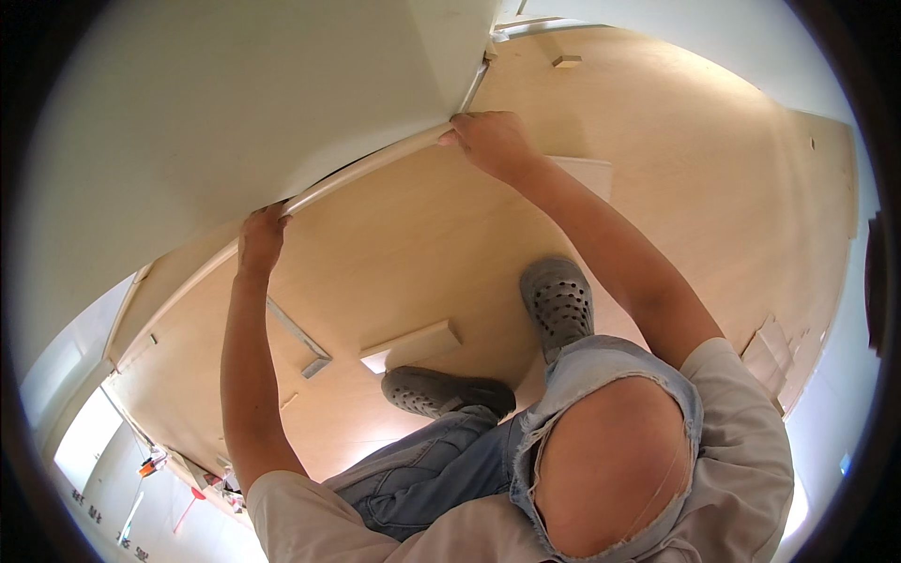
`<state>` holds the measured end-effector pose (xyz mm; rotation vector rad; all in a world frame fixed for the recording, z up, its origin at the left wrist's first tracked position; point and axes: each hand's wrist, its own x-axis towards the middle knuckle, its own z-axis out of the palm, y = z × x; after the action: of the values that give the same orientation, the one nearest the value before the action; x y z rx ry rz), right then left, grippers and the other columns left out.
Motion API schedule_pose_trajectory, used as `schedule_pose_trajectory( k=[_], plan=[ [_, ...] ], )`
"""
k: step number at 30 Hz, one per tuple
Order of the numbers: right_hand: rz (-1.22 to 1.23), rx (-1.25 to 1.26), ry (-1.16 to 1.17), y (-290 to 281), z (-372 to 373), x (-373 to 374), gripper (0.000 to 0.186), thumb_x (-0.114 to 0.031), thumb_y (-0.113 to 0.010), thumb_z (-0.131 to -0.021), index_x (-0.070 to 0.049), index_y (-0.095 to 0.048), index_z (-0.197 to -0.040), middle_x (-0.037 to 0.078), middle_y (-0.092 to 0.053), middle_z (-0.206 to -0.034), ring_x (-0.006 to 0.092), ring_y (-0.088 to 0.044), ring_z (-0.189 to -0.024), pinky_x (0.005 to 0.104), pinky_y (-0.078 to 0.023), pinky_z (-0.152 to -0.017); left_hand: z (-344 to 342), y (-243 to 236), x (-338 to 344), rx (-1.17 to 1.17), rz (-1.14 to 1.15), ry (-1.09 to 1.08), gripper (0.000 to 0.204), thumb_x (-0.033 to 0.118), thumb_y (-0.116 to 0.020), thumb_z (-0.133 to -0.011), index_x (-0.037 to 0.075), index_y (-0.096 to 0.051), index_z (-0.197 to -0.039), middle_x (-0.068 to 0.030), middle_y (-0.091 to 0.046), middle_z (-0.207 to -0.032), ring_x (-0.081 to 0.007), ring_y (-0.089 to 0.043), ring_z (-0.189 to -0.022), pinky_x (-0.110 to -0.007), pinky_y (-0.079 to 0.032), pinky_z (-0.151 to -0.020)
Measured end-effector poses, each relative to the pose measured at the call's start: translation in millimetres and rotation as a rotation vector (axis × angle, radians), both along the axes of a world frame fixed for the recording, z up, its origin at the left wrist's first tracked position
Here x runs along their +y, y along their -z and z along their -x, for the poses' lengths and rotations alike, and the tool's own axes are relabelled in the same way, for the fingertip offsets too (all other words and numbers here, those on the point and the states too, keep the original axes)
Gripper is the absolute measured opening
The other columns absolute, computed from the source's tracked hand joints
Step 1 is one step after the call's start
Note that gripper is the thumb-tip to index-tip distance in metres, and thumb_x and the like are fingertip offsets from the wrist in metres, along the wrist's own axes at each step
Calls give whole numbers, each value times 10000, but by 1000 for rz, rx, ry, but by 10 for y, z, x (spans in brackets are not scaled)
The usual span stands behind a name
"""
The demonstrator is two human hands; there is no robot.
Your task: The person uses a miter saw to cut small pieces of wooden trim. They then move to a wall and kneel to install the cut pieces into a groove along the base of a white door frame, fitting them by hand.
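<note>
A large pale panel (263, 103) fills the upper left of the head view. Along its lower edge runs a long, narrow, light-coloured strip (366, 169), with a thin dark gap showing between part of it and the panel. My left hand (261, 242) is closed on the strip at the left, its fingertips hidden at the panel's edge. Farther up and to the right, my right hand (495, 143) pinches the same edge close to the panel's corner, with the thumb below. Both arms are stretched forward.
Around my grey clogs (557, 298) is a wood-toned floor (657, 141). On it lie an L-shaped metal square (298, 336), a pale block (413, 345), a flat board (589, 176), a small block (567, 61) and brown sheet pieces (770, 357). Tools (199, 493) lie lower left.
</note>
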<state>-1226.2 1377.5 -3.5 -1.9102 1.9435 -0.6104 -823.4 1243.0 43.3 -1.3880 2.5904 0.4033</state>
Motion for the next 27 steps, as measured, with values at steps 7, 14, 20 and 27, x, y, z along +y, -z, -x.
schedule_pose_trajectory(
  k=[7,14,20,27],
  plan=[
    [90,-31,-23,76,103,13,347,-386,-611,-959,-63,-643,-835,115,-689,-700,326,-685,-679,439,-509,-587,27,52,24,-38,22,40,276,186,-662,-922,63,-651,-1169,-180,-698,-1050,-395,-626,-1034,-496,-494,-888],
    [75,-19,-38,14,76,2,355,-390,-594,-971,-61,-650,-850,113,-697,-726,332,-685,-696,447,-513,-602,97,-15,32,-128,-51,10,219,202,-635,-945,47,-642,-1099,-188,-697,-1058,-401,-623,-1051,-497,-474,-912],
    [-98,138,-22,-22,-20,3,411,-446,-541,-993,-64,-675,-920,135,-715,-821,332,-699,-806,468,-521,-673,-7,70,-13,-109,-30,100,299,277,-617,-972,0,-598,-1084,-228,-657,-1067,-433,-593,-1066,-520,-465,-893],
    [-184,193,-17,-208,-38,-48,415,-437,-532,-1003,-45,-671,-1003,138,-722,-888,321,-699,-869,447,-528,-766,92,108,76,-145,58,35,347,339,-606,-983,28,-592,-1138,-179,-682,-1096,-362,-649,-1047,-476,-511,-894]
  ],
)
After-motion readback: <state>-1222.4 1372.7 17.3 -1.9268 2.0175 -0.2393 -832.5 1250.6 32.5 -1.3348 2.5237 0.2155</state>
